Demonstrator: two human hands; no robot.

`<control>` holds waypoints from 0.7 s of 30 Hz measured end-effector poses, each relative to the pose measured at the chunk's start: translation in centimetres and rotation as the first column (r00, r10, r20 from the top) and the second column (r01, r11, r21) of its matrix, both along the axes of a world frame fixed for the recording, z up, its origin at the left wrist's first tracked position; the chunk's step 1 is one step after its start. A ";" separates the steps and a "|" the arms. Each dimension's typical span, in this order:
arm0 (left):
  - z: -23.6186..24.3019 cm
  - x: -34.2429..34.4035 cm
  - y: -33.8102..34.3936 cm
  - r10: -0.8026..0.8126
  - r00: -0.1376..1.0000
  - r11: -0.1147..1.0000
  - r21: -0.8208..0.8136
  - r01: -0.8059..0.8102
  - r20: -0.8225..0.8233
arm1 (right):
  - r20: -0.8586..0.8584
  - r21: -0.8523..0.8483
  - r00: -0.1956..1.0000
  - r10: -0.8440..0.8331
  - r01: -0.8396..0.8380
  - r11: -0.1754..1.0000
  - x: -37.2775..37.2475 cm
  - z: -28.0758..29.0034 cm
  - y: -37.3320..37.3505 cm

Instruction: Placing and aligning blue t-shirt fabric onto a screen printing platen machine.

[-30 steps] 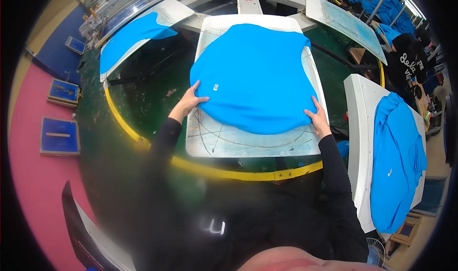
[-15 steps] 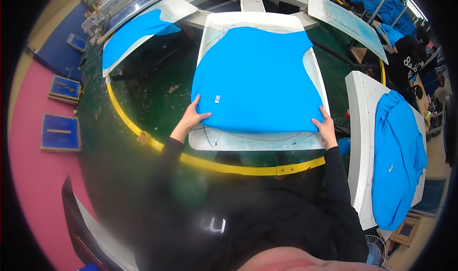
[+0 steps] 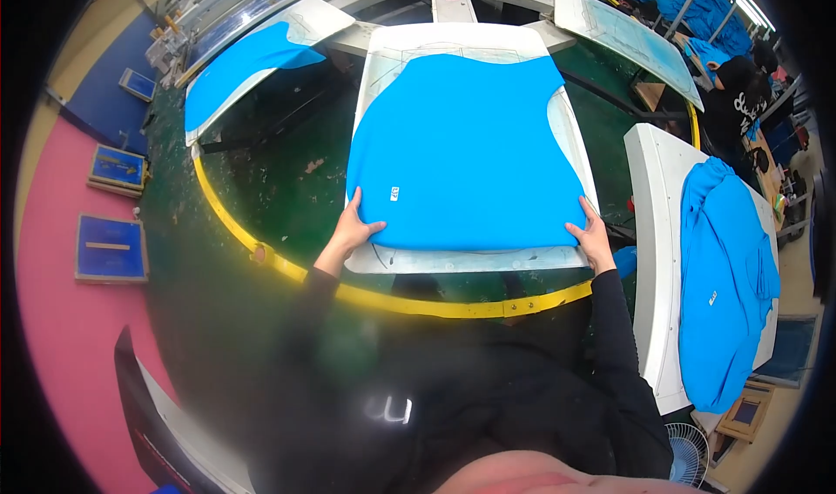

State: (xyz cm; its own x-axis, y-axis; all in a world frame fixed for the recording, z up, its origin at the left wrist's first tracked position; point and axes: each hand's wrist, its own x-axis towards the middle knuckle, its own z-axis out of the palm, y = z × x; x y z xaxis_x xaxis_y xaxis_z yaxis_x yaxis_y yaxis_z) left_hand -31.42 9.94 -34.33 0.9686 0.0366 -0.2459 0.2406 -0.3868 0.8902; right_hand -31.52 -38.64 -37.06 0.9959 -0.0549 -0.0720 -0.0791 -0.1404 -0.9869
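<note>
A bright blue cut fabric panel (image 3: 470,150) lies spread over a white board (image 3: 418,37), with curved cut-outs along its far right side. Near its left edge is a small white label (image 3: 395,194). My left hand (image 3: 350,231) grips the near left corner, thumb on top and fingers at the side edge. At the near right corner my right hand (image 3: 594,237) holds the cloth the same way. The fingertips under the cloth are partly hidden. A strip of the board shows in front of the panel's near edge.
A crumpled blue fabric pile (image 3: 727,285) lies on a white board at right. Another blue piece (image 3: 248,72) covers the left board. A yellow curved rail (image 3: 435,304) runs below the boards. A co-worker (image 3: 740,102) stands far right; a fan (image 3: 687,455) is lower right.
Both hands have drawn the fabric panel slightly toward me, so its near edge sits lower on the board and less bare board shows in front. The grip looks the same.
</note>
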 end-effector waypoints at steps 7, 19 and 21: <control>-0.8 0.2 -0.1 -0.049 0.998 0.950 0.310 0.036 0.036 | -0.027 -0.148 0.999 0.022 -0.026 0.989 -0.3 -1.2 -0.5; -4.5 -5.1 -3.2 0.188 0.982 0.961 -0.210 -0.180 0.018 | -0.032 -0.443 0.997 -0.077 0.055 0.895 -4.5 -0.9 3.4; -3.4 -5.3 -3.3 0.162 0.986 0.984 -0.078 -0.158 0.040 | 0.131 -0.182 0.977 -0.169 0.192 0.965 -4.8 -0.7 4.1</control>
State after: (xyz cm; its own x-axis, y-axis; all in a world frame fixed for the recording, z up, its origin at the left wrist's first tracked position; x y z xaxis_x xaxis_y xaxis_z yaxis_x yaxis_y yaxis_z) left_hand -36.71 6.65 -37.74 0.9621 0.1753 -0.2088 0.2520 -0.2793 0.9266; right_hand -36.28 -34.51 -37.79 0.9692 -0.2362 0.0700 -0.0101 -0.3220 -0.9467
